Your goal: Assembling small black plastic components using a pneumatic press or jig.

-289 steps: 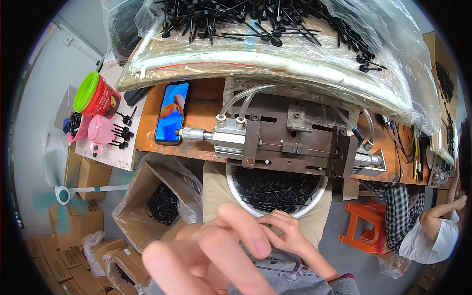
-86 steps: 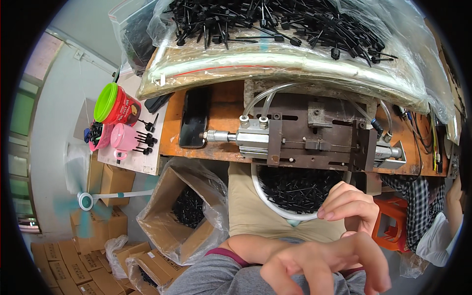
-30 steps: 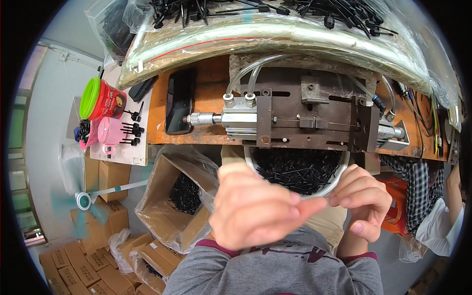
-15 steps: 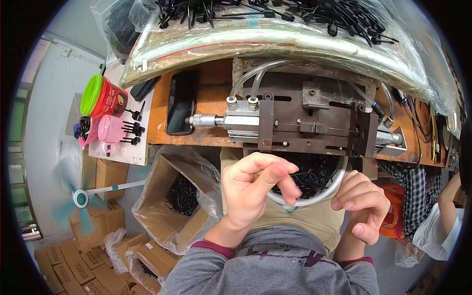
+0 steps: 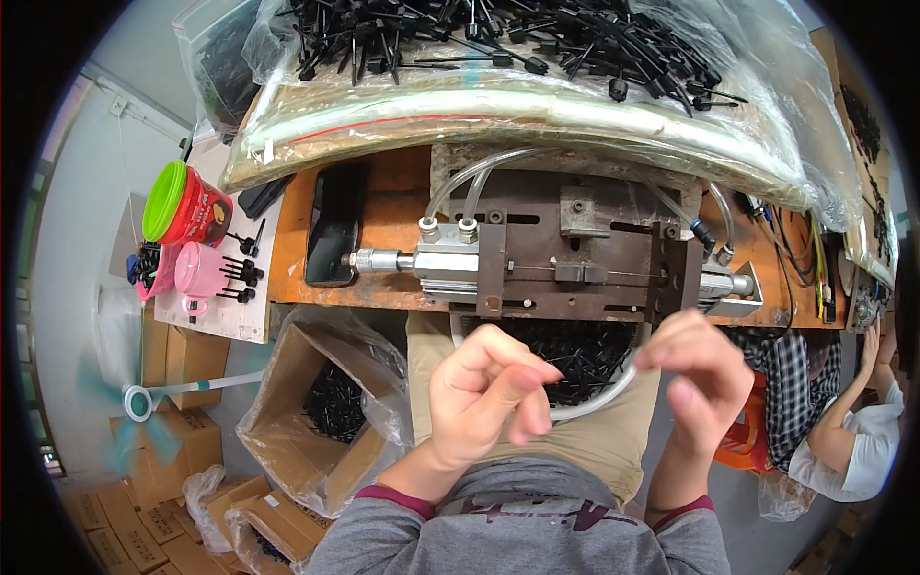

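Observation:
My left hand (image 5: 484,393) is raised above my lap, its thumb and forefinger brought together; a tiny dark bit shows at the fingertips, too small to name. Opposite it, my right hand (image 5: 707,379) is lifted with fingers bent and thumb apart, slightly blurred, and nothing visible between them. Beneath and between both hands, a round tub with a pale rim (image 5: 613,391) on my lap holds many black plastic pieces (image 5: 575,359). Just beyond the hands, a metal fixture (image 5: 537,299) with a small central block (image 5: 581,274) and air cylinders (image 5: 448,265) sits on the bench.
Black stemmed parts (image 5: 632,48) lie heaped on plastic sheeting at the back. A phone (image 5: 333,230), a pink cup (image 5: 198,269) and a red tub (image 5: 203,213) stand left. An open carton (image 5: 273,422) and a fan (image 5: 139,402) are lower left. Another person (image 5: 848,436) sits right.
The whole view has shifted, with the bench now lower and slightly left. My right hand has risen toward the fixture, its fingers now pointing left. The left hand keeps its pinch.

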Action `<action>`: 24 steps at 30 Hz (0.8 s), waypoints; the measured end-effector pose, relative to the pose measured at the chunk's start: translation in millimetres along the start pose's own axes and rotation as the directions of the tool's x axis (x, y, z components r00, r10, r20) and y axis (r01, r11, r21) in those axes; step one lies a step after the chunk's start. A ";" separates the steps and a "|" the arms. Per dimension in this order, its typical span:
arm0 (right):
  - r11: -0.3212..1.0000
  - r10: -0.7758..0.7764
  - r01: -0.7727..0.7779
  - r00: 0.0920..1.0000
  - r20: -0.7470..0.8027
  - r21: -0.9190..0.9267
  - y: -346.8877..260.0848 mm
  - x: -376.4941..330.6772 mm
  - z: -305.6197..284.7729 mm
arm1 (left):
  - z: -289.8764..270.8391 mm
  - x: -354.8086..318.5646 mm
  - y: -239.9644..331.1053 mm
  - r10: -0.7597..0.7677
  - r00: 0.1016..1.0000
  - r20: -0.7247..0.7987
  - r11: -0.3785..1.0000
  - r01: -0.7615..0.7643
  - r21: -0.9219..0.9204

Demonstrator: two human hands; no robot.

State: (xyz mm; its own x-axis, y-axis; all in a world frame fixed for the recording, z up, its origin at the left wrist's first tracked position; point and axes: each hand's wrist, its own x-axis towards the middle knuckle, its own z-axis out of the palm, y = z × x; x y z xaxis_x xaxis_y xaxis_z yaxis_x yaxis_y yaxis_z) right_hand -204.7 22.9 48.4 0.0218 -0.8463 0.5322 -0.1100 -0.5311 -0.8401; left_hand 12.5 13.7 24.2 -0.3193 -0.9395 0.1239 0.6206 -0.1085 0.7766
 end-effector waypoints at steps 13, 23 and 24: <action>0.703 -0.169 0.024 0.976 -0.135 -0.710 35.4 153.0 -26.6 | 9.2 -4.8 6.0 0.016 1.000 -0.016 0.970 -0.012 0.243; 0.366 -0.114 0.046 0.993 0.004 -0.929 67.3 203.4 -31.6 | 0.0 -4.6 9.1 0.016 1.000 0.019 0.962 -0.020 0.273; 0.368 -0.123 0.055 0.992 0.010 -0.928 69.0 205.5 -32.8 | 4.2 -2.6 9.8 -0.018 1.000 -0.003 0.960 0.018 0.279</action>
State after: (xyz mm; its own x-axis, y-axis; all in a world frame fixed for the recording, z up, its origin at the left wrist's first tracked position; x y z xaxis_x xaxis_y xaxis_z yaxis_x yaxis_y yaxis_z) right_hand -240.3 -186.3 103.2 0.0452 -0.7747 0.6307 -0.9617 -0.2045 -0.1823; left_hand 16.5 16.4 34.1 -0.3277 -0.9386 0.1081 0.3901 -0.0302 0.9203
